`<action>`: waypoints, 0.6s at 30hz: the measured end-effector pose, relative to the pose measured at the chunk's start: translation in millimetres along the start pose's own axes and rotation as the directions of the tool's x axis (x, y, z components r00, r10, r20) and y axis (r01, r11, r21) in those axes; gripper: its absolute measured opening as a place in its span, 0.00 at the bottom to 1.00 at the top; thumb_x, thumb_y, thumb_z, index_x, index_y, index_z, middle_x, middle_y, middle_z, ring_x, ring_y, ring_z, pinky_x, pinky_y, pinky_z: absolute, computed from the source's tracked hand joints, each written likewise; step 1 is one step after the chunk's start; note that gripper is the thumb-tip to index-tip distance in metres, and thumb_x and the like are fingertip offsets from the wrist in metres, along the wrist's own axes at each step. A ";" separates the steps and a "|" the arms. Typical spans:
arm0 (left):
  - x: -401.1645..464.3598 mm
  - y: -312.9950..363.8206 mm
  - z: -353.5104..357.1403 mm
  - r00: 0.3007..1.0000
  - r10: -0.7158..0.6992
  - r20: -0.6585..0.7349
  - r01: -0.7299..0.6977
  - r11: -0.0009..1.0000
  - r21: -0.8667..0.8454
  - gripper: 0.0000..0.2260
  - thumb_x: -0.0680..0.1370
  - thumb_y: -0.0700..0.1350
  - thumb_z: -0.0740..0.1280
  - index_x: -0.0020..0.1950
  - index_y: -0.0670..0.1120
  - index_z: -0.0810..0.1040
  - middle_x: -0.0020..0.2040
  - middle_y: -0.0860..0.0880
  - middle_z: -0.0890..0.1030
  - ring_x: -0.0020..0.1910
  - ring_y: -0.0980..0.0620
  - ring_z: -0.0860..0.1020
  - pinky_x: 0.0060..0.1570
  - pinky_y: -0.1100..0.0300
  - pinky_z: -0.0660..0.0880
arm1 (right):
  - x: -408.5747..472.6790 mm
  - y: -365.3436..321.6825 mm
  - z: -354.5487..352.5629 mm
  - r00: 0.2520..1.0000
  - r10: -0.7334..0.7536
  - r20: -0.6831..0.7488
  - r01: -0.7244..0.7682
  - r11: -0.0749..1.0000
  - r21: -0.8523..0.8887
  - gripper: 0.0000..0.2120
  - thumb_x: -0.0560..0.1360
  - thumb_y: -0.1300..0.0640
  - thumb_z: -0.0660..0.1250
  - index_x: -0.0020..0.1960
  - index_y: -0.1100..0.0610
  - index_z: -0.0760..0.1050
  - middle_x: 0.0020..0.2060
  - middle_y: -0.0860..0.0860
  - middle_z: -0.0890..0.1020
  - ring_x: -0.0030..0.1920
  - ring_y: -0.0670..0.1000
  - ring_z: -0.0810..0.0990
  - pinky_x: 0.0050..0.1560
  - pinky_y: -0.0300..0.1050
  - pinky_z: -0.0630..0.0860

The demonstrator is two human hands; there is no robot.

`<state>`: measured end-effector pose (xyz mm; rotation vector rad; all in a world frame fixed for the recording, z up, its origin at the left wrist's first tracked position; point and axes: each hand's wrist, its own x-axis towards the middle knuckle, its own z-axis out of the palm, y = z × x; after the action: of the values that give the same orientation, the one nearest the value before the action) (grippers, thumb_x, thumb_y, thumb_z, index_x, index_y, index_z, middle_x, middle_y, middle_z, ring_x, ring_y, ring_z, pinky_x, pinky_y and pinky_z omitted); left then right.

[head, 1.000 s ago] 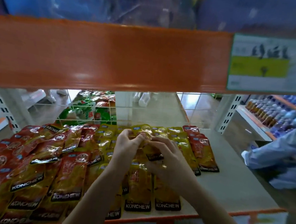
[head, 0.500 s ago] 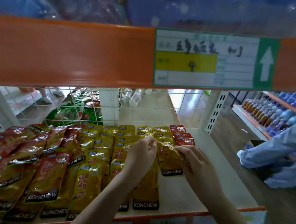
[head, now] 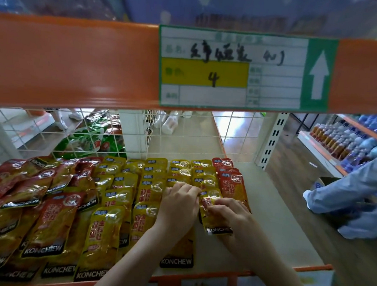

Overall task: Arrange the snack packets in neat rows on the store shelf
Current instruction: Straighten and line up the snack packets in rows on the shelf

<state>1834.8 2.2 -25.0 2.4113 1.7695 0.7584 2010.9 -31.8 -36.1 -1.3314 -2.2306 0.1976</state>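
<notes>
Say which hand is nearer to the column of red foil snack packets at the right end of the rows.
Right. The right hand lies against the column of red foil snack packets; the left hand sits further left, over yellow foil packets.

A handwritten price label [head: 244,70] fronts the orange beam [head: 72,61]; bottles [head: 339,142], perhaps drinks, fill the far rack.

I count two hands in view, my left hand [head: 179,206] and right hand [head: 229,217]. One yellow packet [head: 211,213] lies between them. Yellow packets [head: 151,185] form roughly six columns; exact total cannot be told, they overlap. Red packets [head: 230,181]: one column right, a loose heap [head: 23,189] left, uncountable. One price label [head: 244,70].
</notes>
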 end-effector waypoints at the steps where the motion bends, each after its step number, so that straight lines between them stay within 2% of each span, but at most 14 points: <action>1: -0.4 -0.2 0.0 1.000 0.002 -0.003 -0.002 1.000 -0.007 0.12 0.80 0.46 0.58 0.61 0.49 0.76 0.58 0.52 0.78 0.62 0.52 0.72 0.59 0.55 0.66 | 0.2 0.3 0.4 1.000 0.009 0.029 -0.009 1.000 0.008 0.23 0.70 0.45 0.68 0.63 0.49 0.74 0.62 0.47 0.75 0.62 0.51 0.72 0.60 0.48 0.73; 4: -1.8 -1.4 0.0 1.000 0.003 -0.017 -0.004 1.000 -0.029 0.12 0.79 0.45 0.60 0.60 0.48 0.77 0.57 0.52 0.79 0.61 0.51 0.72 0.58 0.54 0.66 | 1.5 -1.2 0.5 0.997 0.003 0.079 -0.003 1.000 0.001 0.25 0.70 0.41 0.64 0.64 0.49 0.73 0.64 0.47 0.72 0.65 0.50 0.70 0.62 0.49 0.72; 6: -1.8 -2.1 0.2 1.000 -0.001 -0.016 0.001 0.999 -0.037 0.12 0.79 0.45 0.59 0.60 0.48 0.77 0.57 0.52 0.79 0.62 0.52 0.72 0.59 0.54 0.66 | 2.5 -3.7 -0.8 0.996 0.007 0.092 -0.008 1.000 0.010 0.29 0.70 0.34 0.60 0.64 0.49 0.73 0.64 0.47 0.72 0.65 0.49 0.69 0.63 0.48 0.72; 9: -1.3 -2.8 -0.1 1.000 -0.008 -0.004 0.008 0.998 -0.059 0.13 0.80 0.46 0.58 0.61 0.49 0.76 0.59 0.53 0.78 0.63 0.53 0.71 0.61 0.56 0.64 | 3.6 -7.4 -4.4 0.987 0.060 0.149 -0.064 0.998 0.020 0.38 0.69 0.24 0.47 0.64 0.48 0.73 0.66 0.44 0.69 0.65 0.44 0.65 0.64 0.43 0.68; 11: -1.0 -2.8 -1.0 1.000 -0.009 0.004 0.009 0.997 -0.071 0.13 0.80 0.46 0.58 0.62 0.49 0.75 0.60 0.53 0.77 0.63 0.54 0.70 0.61 0.58 0.63 | 3.6 -8.2 -6.6 0.983 0.080 0.163 -0.085 0.996 0.026 0.41 0.68 0.23 0.41 0.62 0.48 0.74 0.67 0.43 0.68 0.64 0.41 0.64 0.63 0.42 0.68; 14: 0.3 -2.3 -3.4 1.000 -0.013 0.004 0.013 0.997 -0.082 0.13 0.80 0.47 0.58 0.63 0.50 0.75 0.61 0.54 0.77 0.63 0.54 0.70 0.62 0.59 0.63 | 4.0 -7.1 -5.1 0.985 0.086 0.146 -0.091 0.995 0.028 0.41 0.69 0.24 0.39 0.60 0.49 0.75 0.66 0.43 0.70 0.63 0.41 0.65 0.62 0.41 0.69; 16: 3.5 -1.6 -6.4 1.000 -0.016 0.004 0.016 0.996 -0.092 0.13 0.80 0.46 0.58 0.64 0.49 0.74 0.61 0.53 0.77 0.63 0.54 0.70 0.62 0.58 0.64 | 4.9 -6.3 -1.7 0.988 0.088 0.125 -0.089 0.996 0.009 0.39 0.71 0.26 0.40 0.58 0.49 0.76 0.64 0.43 0.72 0.62 0.41 0.66 0.61 0.42 0.70; 18: 8.3 -1.1 -9.0 1.000 -0.019 0.008 0.020 0.996 -0.086 0.14 0.80 0.45 0.58 0.64 0.48 0.74 0.60 0.52 0.77 0.62 0.53 0.72 0.61 0.57 0.67 | 5.1 -4.6 1.8 0.997 0.059 0.045 -0.057 0.997 -0.046 0.32 0.74 0.30 0.45 0.55 0.50 0.78 0.61 0.45 0.75 0.60 0.43 0.69 0.57 0.43 0.74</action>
<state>1832.0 8.0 -14.5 2.3359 1.7178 0.8051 2004.6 -29.5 -34.0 -1.4299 -2.2483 0.2028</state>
